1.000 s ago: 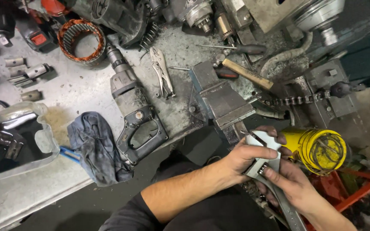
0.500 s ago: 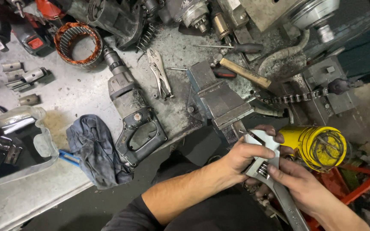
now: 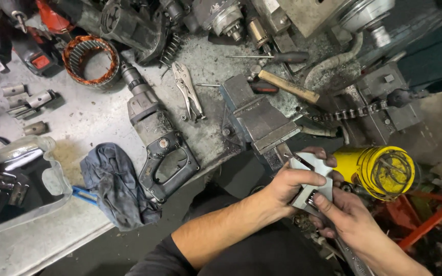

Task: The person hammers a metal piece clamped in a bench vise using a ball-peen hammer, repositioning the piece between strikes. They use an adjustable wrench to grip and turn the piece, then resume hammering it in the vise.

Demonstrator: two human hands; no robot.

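- Both hands are on the adjustable wrench (image 3: 313, 186), lower right of the frame, just below the bench vise (image 3: 259, 122) at the counter (image 3: 93, 117) edge.
- Left hand (image 3: 287, 184) wraps the wrench head, fingers (image 3: 310, 180) curled over the top of it, thumb side tucked around the metal.
- Right hand (image 3: 346, 217) comes up from below, fingers pressed together against the handle, thumb tip sitting right by the adjusting screw; it looks like the wrench opening is being set.
- The wrench head lies just beside the yellow cylinder (image 3: 379, 171), but I cannot tell whether it has seated on anything; my read is the sizing step is in hand and the actual turning is not yet done.
- Untouched on the counter: the hammer drill (image 3: 157, 135) centre frame, locking pliers (image 3: 189, 92) above it, the blue rag (image 3: 116, 184) at lower left, the copper-wound stator (image 3: 90, 61) upper left.
- Against half a second ago: grip on the wrench reads the same, both hands in the same lower-right spot; only the view has drifted a touch, and the counter items lie where they were.
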